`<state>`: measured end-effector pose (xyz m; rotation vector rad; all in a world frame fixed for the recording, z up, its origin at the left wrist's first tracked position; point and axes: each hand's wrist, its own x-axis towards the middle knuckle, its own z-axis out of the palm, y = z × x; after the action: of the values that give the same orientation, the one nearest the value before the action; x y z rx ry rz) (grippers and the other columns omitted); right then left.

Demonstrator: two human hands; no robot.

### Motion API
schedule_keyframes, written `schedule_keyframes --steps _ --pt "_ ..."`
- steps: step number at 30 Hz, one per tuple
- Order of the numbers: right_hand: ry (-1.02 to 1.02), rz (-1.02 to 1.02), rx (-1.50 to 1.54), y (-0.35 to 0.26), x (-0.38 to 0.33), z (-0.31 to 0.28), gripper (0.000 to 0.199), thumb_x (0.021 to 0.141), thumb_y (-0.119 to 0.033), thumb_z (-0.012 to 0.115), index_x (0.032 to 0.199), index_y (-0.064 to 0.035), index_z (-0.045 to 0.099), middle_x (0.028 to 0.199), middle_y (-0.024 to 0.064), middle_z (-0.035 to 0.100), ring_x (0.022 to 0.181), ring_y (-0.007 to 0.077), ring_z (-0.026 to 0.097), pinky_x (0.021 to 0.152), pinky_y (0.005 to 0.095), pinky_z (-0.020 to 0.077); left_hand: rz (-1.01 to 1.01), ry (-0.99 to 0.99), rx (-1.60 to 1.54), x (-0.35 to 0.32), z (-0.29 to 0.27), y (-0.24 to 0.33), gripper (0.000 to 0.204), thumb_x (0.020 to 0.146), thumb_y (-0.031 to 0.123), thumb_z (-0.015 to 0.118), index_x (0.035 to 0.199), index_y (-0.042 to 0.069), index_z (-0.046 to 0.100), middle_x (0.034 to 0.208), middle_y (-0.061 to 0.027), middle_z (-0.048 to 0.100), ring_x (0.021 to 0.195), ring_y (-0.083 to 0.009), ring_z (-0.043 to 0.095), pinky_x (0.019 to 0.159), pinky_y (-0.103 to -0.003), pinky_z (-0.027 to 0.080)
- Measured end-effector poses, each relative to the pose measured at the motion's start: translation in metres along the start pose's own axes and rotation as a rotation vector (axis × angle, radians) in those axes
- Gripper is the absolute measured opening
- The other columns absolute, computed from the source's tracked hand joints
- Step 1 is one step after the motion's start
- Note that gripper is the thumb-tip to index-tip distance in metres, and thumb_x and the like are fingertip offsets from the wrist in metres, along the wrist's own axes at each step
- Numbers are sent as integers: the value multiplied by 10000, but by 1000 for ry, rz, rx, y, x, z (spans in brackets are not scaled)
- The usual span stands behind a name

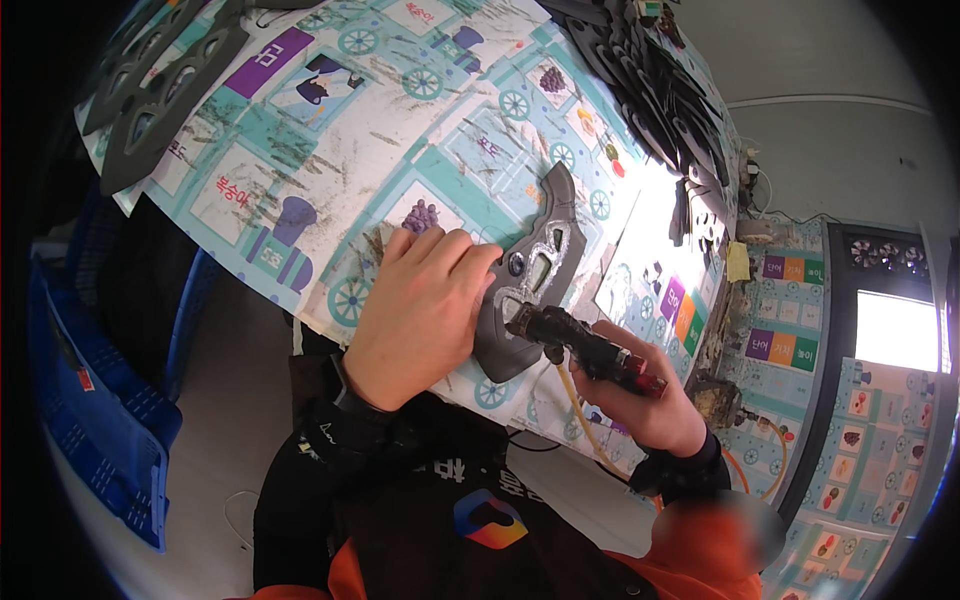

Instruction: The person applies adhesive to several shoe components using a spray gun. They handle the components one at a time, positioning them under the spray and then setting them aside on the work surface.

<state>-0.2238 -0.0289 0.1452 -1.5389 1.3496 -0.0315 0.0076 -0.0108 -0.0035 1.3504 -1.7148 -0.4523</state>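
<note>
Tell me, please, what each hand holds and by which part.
The right hand holds a black tool by its rear. The left hand touches a grey curved piece at its left edge; whether it grips is unclear.

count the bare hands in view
2: the left hand at the left edge of the dark grey curved panel, and the right hand gripping the black handheld tool.
</note>
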Motion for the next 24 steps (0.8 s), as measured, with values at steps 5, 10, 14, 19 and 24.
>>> schedule_keyframes --steps 5,10,14,19,24 --pt "-54 4 -4 9 -4 -1 262 939 -34 724 1179 14 631 869 60 638 777 125 564 749 313 486 -3 6 -6 0 -2 1 231 972 62 675 1203 48 692 1006 -114 629 953 -332 608 871 -448 427" --pt "-10 -61 -20 16 -12 3 273 944 -34 726 1192 23 628 869 72 657 765 140 579 747 310 492 5 11 -2 0 1 0 224 969 62 678 1193 51 692 998 -109 630 947 -330 607 868 -447 425" --pt "-7 -63 -28 11 -14 5 288 943 -25 727 1208 25 628 900 66 662 806 125 590 776 296 499 4 27 9 -2 2 -1 221 968 62 680 1188 53 693 993 -107 630 946 -330 607 865 -448 425" --pt "60 58 87 -4 -11 9 245 948 -10 707 1178 17 628 931 44 658 874 91 580 820 281 498 9 23 13 -3 0 0 220 969 64 680 1188 54 692 996 -108 628 948 -335 605 875 -450 428" --pt "70 41 56 0 -19 11 228 952 -23 706 1165 15 632 933 41 657 869 97 581 822 280 497 25 32 7 -4 3 1 226 969 63 678 1195 53 689 999 -111 628 954 -335 606 881 -452 430"
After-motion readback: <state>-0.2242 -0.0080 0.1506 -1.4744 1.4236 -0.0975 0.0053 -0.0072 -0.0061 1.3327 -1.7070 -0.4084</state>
